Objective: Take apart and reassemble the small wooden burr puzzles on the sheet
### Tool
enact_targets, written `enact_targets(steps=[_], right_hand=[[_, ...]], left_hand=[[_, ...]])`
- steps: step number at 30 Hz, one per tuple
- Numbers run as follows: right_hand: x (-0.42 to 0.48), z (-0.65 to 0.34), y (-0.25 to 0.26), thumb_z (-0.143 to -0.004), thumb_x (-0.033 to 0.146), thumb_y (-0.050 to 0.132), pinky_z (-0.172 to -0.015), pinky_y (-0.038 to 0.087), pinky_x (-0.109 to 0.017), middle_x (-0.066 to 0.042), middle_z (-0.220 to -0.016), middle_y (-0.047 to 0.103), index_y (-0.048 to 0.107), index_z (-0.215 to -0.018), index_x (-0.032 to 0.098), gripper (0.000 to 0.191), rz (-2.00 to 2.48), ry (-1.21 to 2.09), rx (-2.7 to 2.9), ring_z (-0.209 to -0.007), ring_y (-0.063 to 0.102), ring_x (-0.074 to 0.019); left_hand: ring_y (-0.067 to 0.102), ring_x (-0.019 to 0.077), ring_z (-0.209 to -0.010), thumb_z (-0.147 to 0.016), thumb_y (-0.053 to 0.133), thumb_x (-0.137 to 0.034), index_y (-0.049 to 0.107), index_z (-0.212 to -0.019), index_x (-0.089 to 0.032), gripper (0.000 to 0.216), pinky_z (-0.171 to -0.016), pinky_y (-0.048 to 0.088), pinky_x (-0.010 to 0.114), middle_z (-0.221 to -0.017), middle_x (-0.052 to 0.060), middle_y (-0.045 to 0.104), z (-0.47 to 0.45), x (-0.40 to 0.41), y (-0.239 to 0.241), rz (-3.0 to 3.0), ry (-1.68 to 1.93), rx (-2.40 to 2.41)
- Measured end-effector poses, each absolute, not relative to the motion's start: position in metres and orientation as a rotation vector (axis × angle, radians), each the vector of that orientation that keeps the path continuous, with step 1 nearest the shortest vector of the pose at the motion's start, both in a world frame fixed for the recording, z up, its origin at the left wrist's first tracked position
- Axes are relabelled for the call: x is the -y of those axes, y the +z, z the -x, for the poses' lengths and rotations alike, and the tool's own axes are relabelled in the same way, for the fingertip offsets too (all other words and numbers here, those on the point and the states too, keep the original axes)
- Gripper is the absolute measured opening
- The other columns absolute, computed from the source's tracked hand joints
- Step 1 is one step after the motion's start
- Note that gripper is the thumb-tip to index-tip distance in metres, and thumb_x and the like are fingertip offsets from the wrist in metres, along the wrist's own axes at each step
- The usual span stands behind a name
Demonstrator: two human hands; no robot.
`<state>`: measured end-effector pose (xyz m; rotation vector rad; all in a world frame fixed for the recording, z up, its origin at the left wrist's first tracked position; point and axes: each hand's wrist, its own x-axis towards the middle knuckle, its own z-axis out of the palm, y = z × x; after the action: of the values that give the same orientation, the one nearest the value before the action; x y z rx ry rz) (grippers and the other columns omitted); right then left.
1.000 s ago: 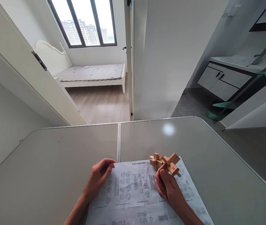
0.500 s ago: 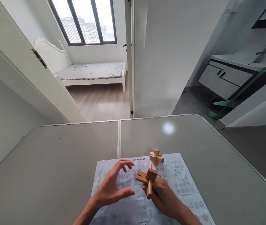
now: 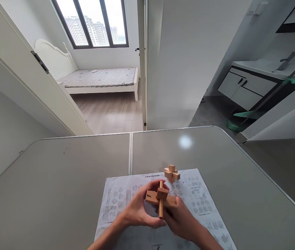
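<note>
A person's right hand [image 3: 181, 220] grips a brown wooden interlocking puzzle [image 3: 162, 193], its flat, dark-marked bars crossed around a slim round wooden rod [image 3: 161, 210]. The left hand [image 3: 138, 208] closes around the same puzzle from the other side in a wide curve, fingers at the rod's far end and thumb at its near end; how firmly it presses cannot be told. The piece is held above a large white paper sheet [image 3: 193, 198] printed with rows of grey diagrams. Just beyond the hands, at the sheet's far edge, stands a small light-brown wooden block puzzle [image 3: 171, 174], its square-ended pieces jutting in several directions. The sheet lies on a grey, pale-edged tabletop [image 3: 59, 180] split by a light seam [image 3: 131, 154]. Past it, through a doorway, a white bed frame with a patterned mattress [image 3: 100, 78] sits below a dark-framed window [image 3: 92, 24] overlooking tall buildings. To the right, a white sink cabinet with black handles [image 3: 249, 86] lines another room.
</note>
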<state>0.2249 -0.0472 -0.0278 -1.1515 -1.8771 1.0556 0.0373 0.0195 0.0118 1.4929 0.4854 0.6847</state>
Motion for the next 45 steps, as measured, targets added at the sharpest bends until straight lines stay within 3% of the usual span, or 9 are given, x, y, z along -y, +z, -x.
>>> enact_targets(steps=[5, 7, 10, 15, 24, 29, 35, 45], right_hand=[[0.047, -0.229, -0.022, -0.103, 0.04, 0.053, -0.055, 0.029, -0.026, 0.007, -0.063, 0.042, 0.049, -0.084, 0.023, 0.026, 1.124, 1.355, 1.562, -0.054, 0.034, -0.0122], [0.046, -0.232, -0.02, -0.106, 0.051, 0.047, -0.054, 0.03, -0.027, 0.007, -0.059, 0.044, 0.051, -0.088, 0.021, 0.036, 1.041, 1.437, 1.435, -0.051, 0.035, -0.0118], [0.044, -0.236, -0.02, -0.108, 0.059, 0.039, -0.055, 0.031, -0.028, 0.007, -0.048, 0.044, 0.051, -0.078, 0.021, 0.05, 0.967, 1.534, 1.287, -0.047, 0.035, -0.0116], [0.044, -0.236, -0.028, -0.107, 0.055, 0.049, -0.047, 0.028, -0.024, 0.009, -0.042, 0.046, 0.055, -0.084, 0.019, 0.043, 0.899, 1.734, 1.068, -0.037, 0.031, -0.0078], [0.048, -0.231, -0.033, -0.102, 0.057, 0.059, -0.035, 0.021, -0.019, 0.013, -0.043, 0.036, 0.061, -0.093, 0.016, 0.042, 0.857, 1.838, 0.798, -0.032, 0.021, -0.0048], [0.048, -0.226, -0.026, -0.097, 0.06, 0.064, -0.034, 0.018, -0.018, 0.013, -0.043, 0.035, 0.061, -0.085, 0.017, 0.045, 0.871, 1.845, 0.717, -0.032, 0.019, -0.0035], [0.048, -0.218, -0.019, -0.088, 0.061, 0.075, -0.035, 0.015, -0.019, 0.014, -0.042, 0.032, 0.06, -0.079, 0.018, 0.046, 0.88, 1.843, 0.567, -0.034, 0.014, -0.0034], [0.049, -0.219, -0.02, -0.093, 0.055, 0.073, -0.036, 0.018, -0.018, 0.013, -0.043, 0.032, 0.055, -0.074, 0.019, 0.044, 0.849, 1.843, 0.538, -0.035, 0.016, -0.0036]], left_hand=[[0.063, 0.0309, -0.116, -0.064, 0.087, -0.032, 0.052, -0.146, -0.024, 0.088, -0.104, 0.052, 0.044, -0.131, 0.01, 0.06, -0.03, -0.023, 0.007, -1.411, 0.769, -0.577], [0.062, 0.0311, -0.118, -0.062, 0.087, -0.03, 0.053, -0.145, -0.024, 0.089, -0.106, 0.049, 0.044, -0.13, 0.01, 0.061, -0.027, -0.025, 0.006, -1.425, 0.762, -0.602], [0.062, 0.0304, -0.116, -0.06, 0.086, -0.024, 0.053, -0.145, -0.025, 0.091, -0.108, 0.048, 0.045, -0.126, 0.008, 0.062, -0.025, -0.025, 0.006, -1.455, 0.725, -0.621], [0.063, 0.0308, -0.115, -0.057, 0.092, -0.028, 0.053, -0.145, -0.027, 0.096, -0.107, 0.049, 0.046, -0.129, 0.008, 0.061, -0.028, -0.024, 0.003, -1.479, 0.7, -0.606], [0.062, 0.0313, -0.117, -0.056, 0.099, -0.046, 0.051, -0.149, -0.028, 0.106, -0.106, 0.05, 0.045, -0.136, 0.012, 0.061, -0.026, -0.025, -0.011, -1.526, 0.73, -0.625], [0.061, 0.0309, -0.115, -0.056, 0.098, -0.048, 0.051, -0.148, -0.027, 0.106, -0.104, 0.05, 0.045, -0.135, 0.012, 0.062, -0.027, -0.023, -0.01, -1.547, 0.758, -0.657], [0.062, 0.032, -0.116, -0.059, 0.093, -0.042, 0.052, -0.148, -0.025, 0.1, -0.106, 0.049, 0.046, -0.132, 0.012, 0.064, -0.028, -0.021, -0.009, -1.593, 0.814, -0.655], [0.065, 0.0325, -0.115, -0.057, 0.095, -0.038, 0.053, -0.146, -0.024, 0.099, -0.104, 0.053, 0.046, -0.133, 0.013, 0.066, -0.03, -0.023, -0.004, -1.608, 0.798, -0.667]])
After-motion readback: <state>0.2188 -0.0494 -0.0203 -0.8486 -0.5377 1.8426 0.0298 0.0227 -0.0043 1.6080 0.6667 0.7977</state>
